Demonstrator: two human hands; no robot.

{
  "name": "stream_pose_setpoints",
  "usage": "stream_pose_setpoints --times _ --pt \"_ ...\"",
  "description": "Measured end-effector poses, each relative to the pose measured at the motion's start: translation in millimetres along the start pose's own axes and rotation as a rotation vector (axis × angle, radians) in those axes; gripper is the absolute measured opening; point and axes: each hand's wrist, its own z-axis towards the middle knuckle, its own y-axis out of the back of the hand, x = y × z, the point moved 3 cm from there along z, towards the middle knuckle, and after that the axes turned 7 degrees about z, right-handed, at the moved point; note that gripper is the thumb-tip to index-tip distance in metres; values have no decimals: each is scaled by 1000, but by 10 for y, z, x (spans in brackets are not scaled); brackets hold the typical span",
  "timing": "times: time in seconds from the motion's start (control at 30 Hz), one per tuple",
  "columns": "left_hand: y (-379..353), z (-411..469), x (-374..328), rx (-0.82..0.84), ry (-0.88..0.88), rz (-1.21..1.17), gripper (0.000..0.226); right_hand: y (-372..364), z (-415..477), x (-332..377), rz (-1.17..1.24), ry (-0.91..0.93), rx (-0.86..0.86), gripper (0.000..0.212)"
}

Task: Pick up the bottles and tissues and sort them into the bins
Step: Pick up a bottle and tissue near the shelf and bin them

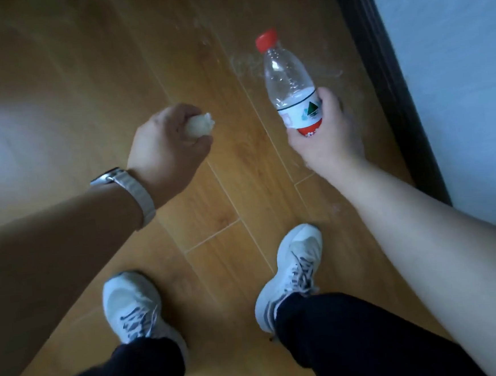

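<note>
- Tissue (199, 125) was held balled in the left hand (167, 140), fingers curled round it.
- Bottle (290, 86) was gripped at its label by the right hand (325, 134); cap (266, 39) lay beyond the fingers.

Most of the tissue (201, 123) is hidden inside the left hand (163, 141).

The left hand (167, 140) grips a crumpled tissue (199, 125) in its fist; a metal watch (128, 191) sits on that wrist. The right hand (325, 134) holds a red-capped clear water bottle (289, 86) by its label, cap pointing away, above the wooden floor (224, 172) and two white sneakers (292, 273)
</note>
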Motion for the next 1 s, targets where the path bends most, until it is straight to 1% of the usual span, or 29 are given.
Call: stream_pose_setpoints --times 0.17,0.3,0.43,0.57,0.67,0.87,1.0 --pt "966 -515 -212 -57 87 -76 32 346 -581 990 123 77 46 65" --pt "1807 -940 -470 -120 165 -181 33 798 -1077 1805 141 145 68 67" --pt "2583 -1348 -639 -139 192 -193 31 1226 -1546 2682 178 216 126 69" --pt "3353 -1688 -721 -182 252 -271 31 1630 -1907 3448 87 312 164 67" --pt "3893 -1978 -789 -235 274 -363 25 1890 -2195 3960 36 359 167 68" --pt "4939 -2508 -955 -329 253 -492 24 2311 -2760 4859 -25 463 148 71" --pt "5556 -2776 -986 -424 257 -515 25 2473 -3079 5355 -16 508 176 69"
